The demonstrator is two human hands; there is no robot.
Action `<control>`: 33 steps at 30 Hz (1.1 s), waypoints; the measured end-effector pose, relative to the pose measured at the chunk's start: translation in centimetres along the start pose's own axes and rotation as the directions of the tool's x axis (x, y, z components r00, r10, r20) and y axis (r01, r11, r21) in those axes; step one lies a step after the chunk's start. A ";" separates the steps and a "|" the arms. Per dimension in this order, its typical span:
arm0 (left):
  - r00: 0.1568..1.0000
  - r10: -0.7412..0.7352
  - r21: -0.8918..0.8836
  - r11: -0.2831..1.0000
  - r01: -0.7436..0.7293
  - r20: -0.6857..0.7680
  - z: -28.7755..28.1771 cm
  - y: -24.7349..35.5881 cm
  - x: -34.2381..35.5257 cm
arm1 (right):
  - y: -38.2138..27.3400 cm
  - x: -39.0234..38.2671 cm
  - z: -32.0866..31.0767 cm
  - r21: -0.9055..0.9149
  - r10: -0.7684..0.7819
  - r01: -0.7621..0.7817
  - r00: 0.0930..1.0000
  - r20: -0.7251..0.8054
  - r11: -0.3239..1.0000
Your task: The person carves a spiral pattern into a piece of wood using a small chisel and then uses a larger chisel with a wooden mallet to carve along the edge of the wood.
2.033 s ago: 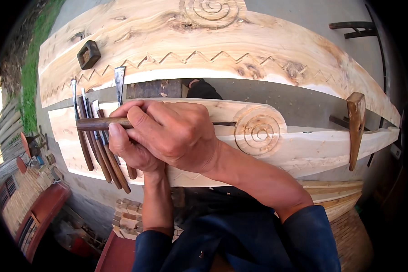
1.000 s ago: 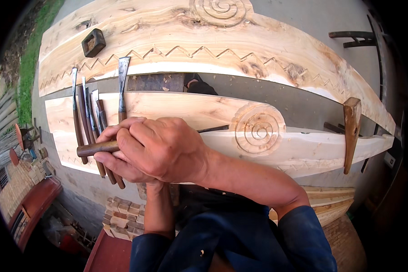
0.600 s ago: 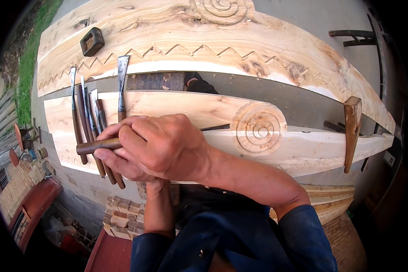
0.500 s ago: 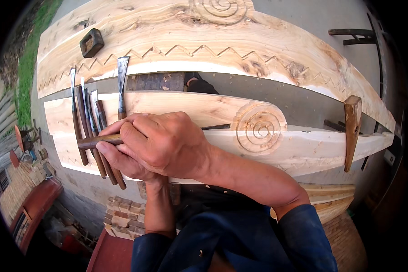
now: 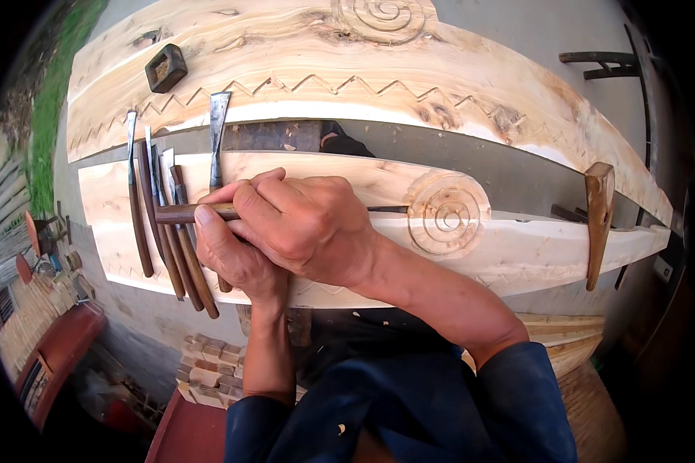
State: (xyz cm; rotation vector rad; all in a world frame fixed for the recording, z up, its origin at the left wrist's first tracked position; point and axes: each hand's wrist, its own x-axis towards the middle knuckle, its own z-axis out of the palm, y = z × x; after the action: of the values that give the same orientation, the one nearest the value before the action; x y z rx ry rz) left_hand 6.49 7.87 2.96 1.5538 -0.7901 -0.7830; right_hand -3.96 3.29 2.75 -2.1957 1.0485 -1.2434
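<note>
Laterally, the chisel [image 5: 176, 214] lies left-to-right above the lower plank [image 5: 556, 247], its tip at the carved spiral's [image 5: 449, 214] left rim. Both grips are closed around it; the right hand [image 5: 313, 224], overlapping the left hand [image 5: 243, 268], is nearer the spiral.

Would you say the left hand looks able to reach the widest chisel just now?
Probably not: the left hand looks busy on a tool handle, partly under the right hand, though the widest chisel lies close.

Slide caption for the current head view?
Left hand and right hand grip a wooden-handled chisel, its tip by the carved spiral on the nearer plank.
</note>
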 end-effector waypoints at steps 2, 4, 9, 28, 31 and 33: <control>0.999 0.011 -0.151 0.988 -0.018 -0.047 0.2 -0.8 -0.4 | -0.8 0.3 -0.8 -0.024 -0.020 0.020 1.000 -0.003 0.999; 0.996 0.015 -0.295 0.955 -0.041 -0.092 -0.1 -1.8 -0.7 | -2.1 0.4 -1.4 -0.047 -0.037 0.037 0.999 -0.006 0.998; 0.966 0.255 -0.415 0.875 -0.249 -0.041 -1.5 -2.5 -1.4 | -3.0 0.1 -0.5 -0.027 -0.062 0.060 0.992 -0.106 0.998; 0.964 0.210 -0.517 0.850 -0.098 0.162 -0.4 2.7 -1.6 | -2.5 0.8 -0.8 0.116 -0.074 0.095 0.982 -0.171 0.989; 0.979 0.165 -0.803 0.596 -0.004 0.118 -0.5 0.4 -1.8 | -2.6 0.7 -0.5 0.136 -0.067 0.094 0.980 -0.189 0.986; 0.996 0.051 -0.981 0.187 0.056 0.067 -0.5 -1.8 -1.9 | -2.6 0.8 -0.5 0.134 -0.074 0.099 0.980 -0.183 0.986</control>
State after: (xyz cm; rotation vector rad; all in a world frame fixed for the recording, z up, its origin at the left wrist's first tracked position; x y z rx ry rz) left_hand 5.97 9.95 1.36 0.2721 -0.1468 -1.0556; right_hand -3.07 4.29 5.17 -2.0718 0.9061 -1.5279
